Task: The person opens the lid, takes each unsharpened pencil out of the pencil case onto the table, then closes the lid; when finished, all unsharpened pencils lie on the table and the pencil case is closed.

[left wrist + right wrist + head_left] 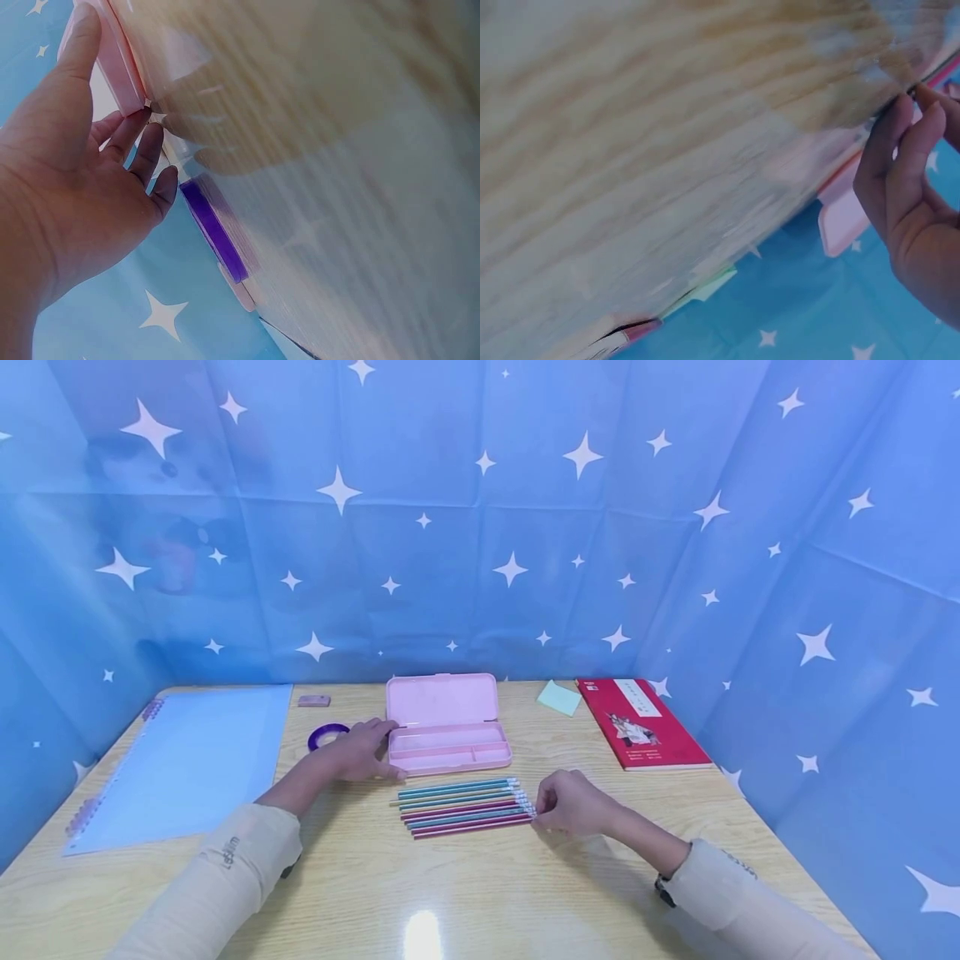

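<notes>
An open pink pencil case sits near the middle of the table, its lid tilted back and its compartments bare. My left hand holds the case's left end, the thumb at the front corner and the fingers toward the back; the left wrist view shows this hand against the pink wall. In front of the case several pencils in teal, yellow and dark red lie side by side, eraser ends to the right. At those ends, my right hand pinches the nearest pencil with thumb and fingertips, partly hidden in the right wrist view.
A purple tape roll lies left of my left hand, with a small eraser behind it. Clear-edged loose-leaf sheets cover the left side. Green sticky notes and a red notebook lie at the back right. A starry blue curtain encloses the table.
</notes>
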Available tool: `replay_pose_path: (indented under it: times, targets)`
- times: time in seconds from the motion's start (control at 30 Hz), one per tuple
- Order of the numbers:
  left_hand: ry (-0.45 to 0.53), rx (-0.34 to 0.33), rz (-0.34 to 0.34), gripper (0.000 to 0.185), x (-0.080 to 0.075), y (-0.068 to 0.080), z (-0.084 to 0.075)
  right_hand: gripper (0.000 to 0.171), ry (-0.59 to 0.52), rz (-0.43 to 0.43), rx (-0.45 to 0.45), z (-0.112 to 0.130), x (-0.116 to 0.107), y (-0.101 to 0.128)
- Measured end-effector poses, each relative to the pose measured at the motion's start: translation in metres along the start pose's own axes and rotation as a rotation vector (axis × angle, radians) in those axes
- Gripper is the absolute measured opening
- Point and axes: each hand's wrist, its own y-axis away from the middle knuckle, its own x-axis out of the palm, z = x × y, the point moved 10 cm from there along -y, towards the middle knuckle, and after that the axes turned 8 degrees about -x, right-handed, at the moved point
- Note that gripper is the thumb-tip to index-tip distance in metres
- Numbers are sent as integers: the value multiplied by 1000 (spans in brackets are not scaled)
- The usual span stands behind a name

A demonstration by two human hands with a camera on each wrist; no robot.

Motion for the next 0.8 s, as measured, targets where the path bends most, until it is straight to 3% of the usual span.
replay_pose_path:
  times: [0.2,0.4,0.57,0.8]
  targets:
    - [2,3,-3,104,0,0,-1,12,-18,32,44,-7,-11,-8]
    - [1,3,-6,104,0,1,-1,16,-123,39,-32,-13,-22,-29]
    - [45,6,-8,106,-1,1,-1,25,-143,18,-87,-17,-29,-49]
    - [92,12,-10,108,0,0,-1,48,-87,-7,-85,-24,-35,-80]
